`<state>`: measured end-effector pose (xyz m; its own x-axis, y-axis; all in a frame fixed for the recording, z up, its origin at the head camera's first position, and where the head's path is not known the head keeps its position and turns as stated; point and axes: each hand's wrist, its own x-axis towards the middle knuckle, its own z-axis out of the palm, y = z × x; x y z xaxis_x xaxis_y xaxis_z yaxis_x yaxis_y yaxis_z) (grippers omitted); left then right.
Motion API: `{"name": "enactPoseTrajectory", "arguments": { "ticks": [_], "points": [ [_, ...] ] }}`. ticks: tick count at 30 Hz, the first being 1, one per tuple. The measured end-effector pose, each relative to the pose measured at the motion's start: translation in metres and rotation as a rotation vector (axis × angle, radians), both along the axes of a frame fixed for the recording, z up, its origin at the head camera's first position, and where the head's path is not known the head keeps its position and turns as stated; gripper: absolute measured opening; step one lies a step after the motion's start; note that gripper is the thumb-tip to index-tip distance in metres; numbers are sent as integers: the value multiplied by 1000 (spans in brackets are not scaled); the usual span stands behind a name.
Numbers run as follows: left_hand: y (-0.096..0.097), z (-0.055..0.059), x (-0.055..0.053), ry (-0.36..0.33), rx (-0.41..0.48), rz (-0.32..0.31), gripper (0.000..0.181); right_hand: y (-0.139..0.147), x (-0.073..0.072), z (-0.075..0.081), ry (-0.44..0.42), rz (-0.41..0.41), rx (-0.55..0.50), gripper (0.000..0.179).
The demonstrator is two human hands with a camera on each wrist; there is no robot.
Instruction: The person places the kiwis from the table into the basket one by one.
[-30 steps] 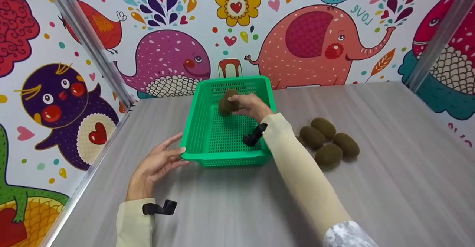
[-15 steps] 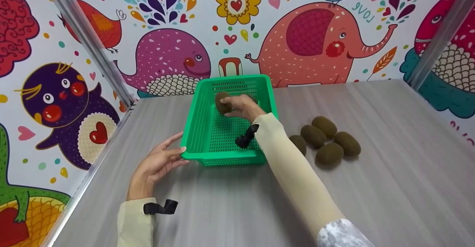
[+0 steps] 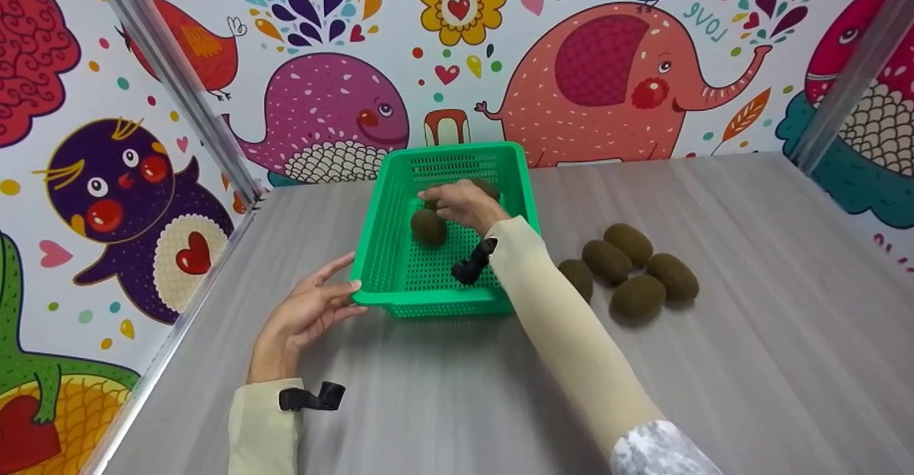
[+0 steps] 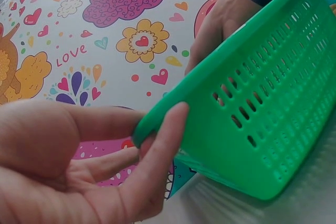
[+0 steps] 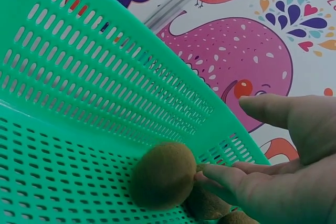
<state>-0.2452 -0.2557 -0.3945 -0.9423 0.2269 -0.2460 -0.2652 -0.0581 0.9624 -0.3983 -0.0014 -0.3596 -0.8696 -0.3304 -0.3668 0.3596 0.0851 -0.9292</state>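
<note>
A green perforated plastic basket (image 3: 443,300) stands on the table. At its near left corner, my left hand (image 3: 303,318) pinches the rim between thumb and fingers, as the left wrist view shows on the basket wall (image 4: 220,145). Inside the basket is my right hand (image 3: 468,203), its thumb spread well away from the fingers (image 5: 226,177). A brown kiwi (image 3: 428,228) lies on the basket floor just in front of those fingertips. Two more kiwis show partly behind the hand, one (image 5: 207,203) beside the first and another (image 5: 237,217) at the lower edge of the right wrist view.
Several kiwis (image 3: 638,298) lie grouped on the grey table (image 3: 771,303) to the right of the basket. One of them, a kiwi (image 3: 575,278), is partly covered by the right forearm. A cartoon-printed wall (image 3: 457,75) rises behind the basket, with another panel on the left.
My right hand has moved the kiwi left inside the basket and let go of it. That kiwi now lies lower, nearer the front. My left hand keeps its place at the corner.
</note>
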Motion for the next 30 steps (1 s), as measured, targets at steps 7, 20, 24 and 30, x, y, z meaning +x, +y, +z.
{"name": "enactPoseTrajectory", "arguments": {
  "ticks": [7,20,24,30],
  "points": [
    [2,0,-1,19,-10,-19,72,10,3,5,2,-4,-2,74],
    [0,4,-1,-2,11,-26,74,26,13,19,-5,1,-86,61],
    [-1,4,-1,-3,13,-28,74,30,18,21,12,6,-108,60],
    [-1,2,0,4,20,-32,74,35,30,24,31,-11,-134,51]
  ]
}}
